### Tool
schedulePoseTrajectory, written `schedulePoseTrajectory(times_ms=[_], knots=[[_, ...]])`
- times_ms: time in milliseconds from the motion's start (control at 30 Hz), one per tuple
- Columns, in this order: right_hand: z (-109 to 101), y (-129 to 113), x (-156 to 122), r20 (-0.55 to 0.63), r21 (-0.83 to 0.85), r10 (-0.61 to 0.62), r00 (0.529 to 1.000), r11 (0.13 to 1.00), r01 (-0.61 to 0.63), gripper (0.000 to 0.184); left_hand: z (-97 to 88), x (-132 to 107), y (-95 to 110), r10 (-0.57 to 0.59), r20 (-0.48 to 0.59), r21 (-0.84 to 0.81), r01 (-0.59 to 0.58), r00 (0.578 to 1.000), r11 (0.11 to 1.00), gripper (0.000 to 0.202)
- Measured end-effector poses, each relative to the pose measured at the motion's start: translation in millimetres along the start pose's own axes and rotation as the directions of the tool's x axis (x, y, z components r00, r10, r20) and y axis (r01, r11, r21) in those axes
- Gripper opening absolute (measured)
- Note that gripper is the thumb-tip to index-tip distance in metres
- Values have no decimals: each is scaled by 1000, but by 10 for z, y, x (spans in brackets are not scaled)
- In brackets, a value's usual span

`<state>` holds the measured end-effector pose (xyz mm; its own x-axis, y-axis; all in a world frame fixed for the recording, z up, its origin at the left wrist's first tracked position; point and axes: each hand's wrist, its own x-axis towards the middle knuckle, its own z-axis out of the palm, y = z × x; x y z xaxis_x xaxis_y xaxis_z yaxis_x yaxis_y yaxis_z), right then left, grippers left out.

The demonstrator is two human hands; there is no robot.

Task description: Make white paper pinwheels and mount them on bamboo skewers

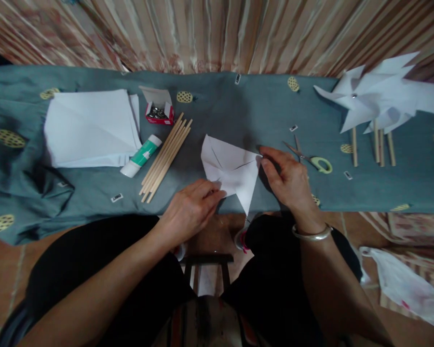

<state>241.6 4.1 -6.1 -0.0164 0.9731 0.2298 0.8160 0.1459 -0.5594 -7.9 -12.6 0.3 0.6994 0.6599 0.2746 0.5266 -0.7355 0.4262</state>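
Note:
A white paper square with diagonal cuts lies on the grey-blue cloth in front of me, one point hanging over the near edge. My left hand pinches the paper's lower left edge. On the other side, my right hand, with a silver bangle at the wrist, pinches its right corner. Scissors with light green handles lie just right of my right hand.
A stack of white sheets lies at the left, with a green-and-white glue stick, a bundle of wooden sticks and a small red box of pins beside it. White paper pinwheels on sticks rest at the right. A plastic bag lies on the floor.

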Motion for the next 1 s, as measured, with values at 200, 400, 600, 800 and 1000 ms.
schedulePoseTrajectory(times_ms=[200, 400, 600, 800, 1000], knots=[[-173, 10, -195, 18, 27, 141, 990, 990, -141, 32, -70, 11, -161, 17, -32, 21, -17, 999, 1000, 23], [-323, -2, -431, 318, 158, 158, 935, 963, -217, 26, -105, 66, -380, -79, -88, 72, 85, 993, 994, 27], [-312, -4, -450, 257, 181, 201, 945, 951, -251, 26, -81, 142, -196, -6, -140, 82, 18, 990, 996, 18], [-201, -56, -418, 122, 163, 185, 975, 965, -204, 23, 93, 212, 46, 36, 68, 170, -47, 997, 984, 19], [-181, -106, -401, 70, 181, 194, 979, 962, -204, 24, 108, 243, 53, 65, 76, 246, -82, 995, 966, 16]])
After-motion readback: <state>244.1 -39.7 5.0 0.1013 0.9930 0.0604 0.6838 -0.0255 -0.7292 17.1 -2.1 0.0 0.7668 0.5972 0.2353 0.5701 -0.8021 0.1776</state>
